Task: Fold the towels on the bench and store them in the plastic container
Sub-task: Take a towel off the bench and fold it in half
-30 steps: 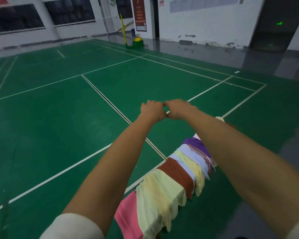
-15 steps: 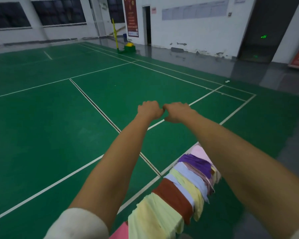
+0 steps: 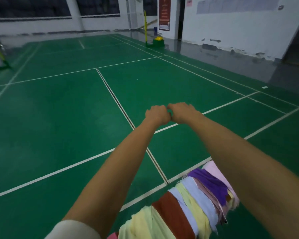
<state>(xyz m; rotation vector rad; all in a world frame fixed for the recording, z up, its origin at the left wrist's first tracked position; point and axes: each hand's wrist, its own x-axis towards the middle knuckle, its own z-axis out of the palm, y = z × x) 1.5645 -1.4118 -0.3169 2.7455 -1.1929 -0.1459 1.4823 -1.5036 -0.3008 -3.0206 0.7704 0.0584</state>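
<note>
**Fists together above the court, towels draped lower right**

Both arms stretched forward from the bottom of the frame, meeting just above centre. Left hand (image 3: 157, 114) and right hand (image 3: 183, 112) curled into fists, knuckles touching, backs up. Nothing visible in either grip; fingers tucked under and hidden, so cannot tell whether anything small is pinched there. Pale sleeve (image 3: 72, 229) at the lower left, on the left arm.

Towels (image 3: 193, 202) at the lower right of the frame, below and between the forearms, well apart from the hands. Draped in an overlapping row: pale yellow (image 3: 145, 223) nearest the bottom edge, then rust brown (image 3: 173, 213), light blue, more yellow, purple (image 3: 212, 183) and pale pink (image 3: 216, 171) toward the right arm. A bit of brighter pink at the very bottom edge. Bench beneath fully covered, not seen.

Green court floor (image 3: 59, 118) with white lines across most of the frame. Yellow post on a green base (image 3: 156, 41) at upper centre, beside a dark doorway (image 3: 180, 18) in the white wall. Dark windows along the upper left.
</note>
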